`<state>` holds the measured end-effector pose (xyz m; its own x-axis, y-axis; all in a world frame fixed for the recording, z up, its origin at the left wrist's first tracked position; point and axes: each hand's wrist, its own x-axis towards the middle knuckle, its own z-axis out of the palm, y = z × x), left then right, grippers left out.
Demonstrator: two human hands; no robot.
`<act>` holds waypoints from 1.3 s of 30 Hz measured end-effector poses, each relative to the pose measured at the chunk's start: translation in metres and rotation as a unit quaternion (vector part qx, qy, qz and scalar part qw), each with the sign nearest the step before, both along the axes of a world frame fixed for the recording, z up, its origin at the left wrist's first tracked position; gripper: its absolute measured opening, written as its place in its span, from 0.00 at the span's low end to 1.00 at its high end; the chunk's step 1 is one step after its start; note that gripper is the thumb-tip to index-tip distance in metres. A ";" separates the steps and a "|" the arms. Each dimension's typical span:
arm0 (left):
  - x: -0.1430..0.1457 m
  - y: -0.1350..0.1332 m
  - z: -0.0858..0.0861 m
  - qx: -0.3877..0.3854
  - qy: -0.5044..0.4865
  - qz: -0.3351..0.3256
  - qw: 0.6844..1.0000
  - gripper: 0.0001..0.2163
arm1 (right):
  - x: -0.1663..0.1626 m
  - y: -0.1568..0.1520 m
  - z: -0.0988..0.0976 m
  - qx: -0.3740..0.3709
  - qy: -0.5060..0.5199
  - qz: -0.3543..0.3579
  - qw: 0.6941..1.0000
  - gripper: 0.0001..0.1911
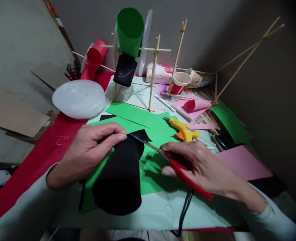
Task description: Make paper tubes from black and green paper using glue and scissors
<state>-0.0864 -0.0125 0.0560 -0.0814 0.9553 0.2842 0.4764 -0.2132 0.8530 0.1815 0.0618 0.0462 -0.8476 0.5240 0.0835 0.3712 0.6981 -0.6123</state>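
Observation:
My left hand [95, 147] pinches the far edge of a black paper tube [119, 177], whose wide open end faces me. In my right hand [195, 164] is a pair of scissors [185, 175] with red handles. Its blades lie across the black paper at the tube's far end, close to my left fingertips. A pointed flap of black paper [144, 134] sticks out beyond the blades. Sheets of green paper [153, 182] lie under the tube. A yellow glue gun [184, 130] rests just beyond my right hand.
Behind stands a wooden stick frame [151, 80] carrying a green paper cone [129, 33] above a black one [125, 70]. White plastic lids [78, 98] lie at left. A red paper cup [180, 83], pink paper [243, 162] and a phone [223, 142] are at right. A black cord [184, 214] hangs over the front edge.

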 end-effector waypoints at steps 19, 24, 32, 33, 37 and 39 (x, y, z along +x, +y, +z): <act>0.005 0.001 -0.001 -0.041 -0.099 -0.020 0.994 0.06 | -0.003 0.000 -0.004 -0.022 -0.015 0.017 0.999 0.18; 0.010 0.001 -0.006 -0.079 -0.149 0.014 0.986 0.08 | -0.006 -0.003 -0.003 -0.052 -0.022 0.028 0.998 0.15; 0.001 0.005 -0.009 -0.138 -0.292 0.017 0.946 0.11 | -0.009 -0.005 -0.007 -0.087 0.035 0.015 0.996 0.15; 0.001 0.005 -0.008 -0.142 -0.317 0.021 0.937 0.13 | -0.010 -0.005 -0.008 -0.090 0.051 0.008 0.995 0.15; 0.003 0.000 -0.002 -0.164 -0.425 -0.030 0.890 0.21 | -0.011 -0.004 -0.010 -0.086 0.099 -0.027 0.991 0.13; 0.006 -0.004 -0.001 -0.169 -0.457 -0.033 0.872 0.25 | -0.010 -0.004 -0.012 -0.074 0.110 -0.043 0.990 0.12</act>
<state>-0.0801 -0.0161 0.0554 -0.0679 0.9834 -0.1686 -0.4406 0.1221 0.8894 0.1712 0.0573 0.0339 -0.7694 0.6134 0.1781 0.2713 0.5664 -0.7782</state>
